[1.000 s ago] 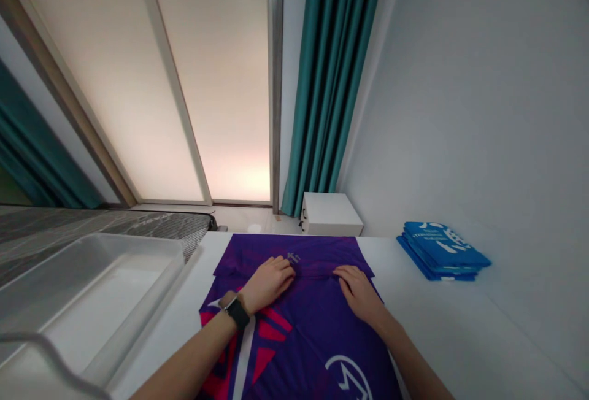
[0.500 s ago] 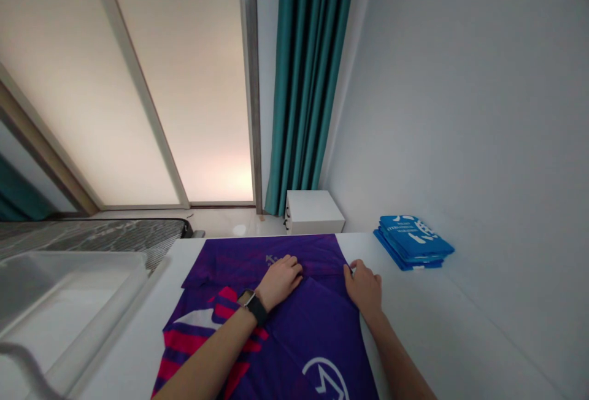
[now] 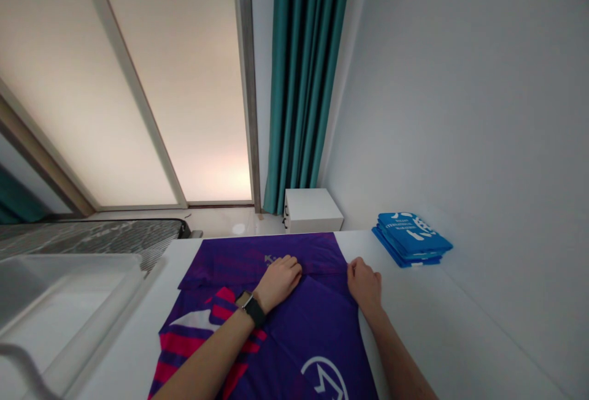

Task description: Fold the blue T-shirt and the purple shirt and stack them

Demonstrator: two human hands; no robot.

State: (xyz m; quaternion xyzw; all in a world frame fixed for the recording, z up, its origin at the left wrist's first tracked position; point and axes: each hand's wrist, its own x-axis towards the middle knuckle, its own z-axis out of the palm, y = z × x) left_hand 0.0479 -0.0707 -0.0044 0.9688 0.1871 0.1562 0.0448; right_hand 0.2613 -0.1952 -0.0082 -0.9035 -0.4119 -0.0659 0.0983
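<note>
A purple cloth [image 3: 317, 320] with red stripes and white prints lies spread before me, its kind not clear from what shows. Its far part is turned over in a band across the top. My left hand [image 3: 278, 278], with a dark watch [image 3: 251, 306] on the wrist, rests on the cloth by the band's edge, fingers curled together against the fabric. At the cloth's right edge, my right hand [image 3: 364, 283] pinches the end of the fold, fingertips partly hidden.
A stack of folded blue cloth items [image 3: 411, 237] with white print sits at the right of the white table [image 3: 414, 326]. On the left stands a translucent plastic bin [image 3: 115, 302]. Beyond the table are a small white cabinet [image 3: 313, 210] and a green curtain [image 3: 306, 81].
My right hand's fingers have drawn together at the cloth's edge, where thumb and forefinger were apart before. The left hand stays in nearly the same place. The view has shifted slightly.
</note>
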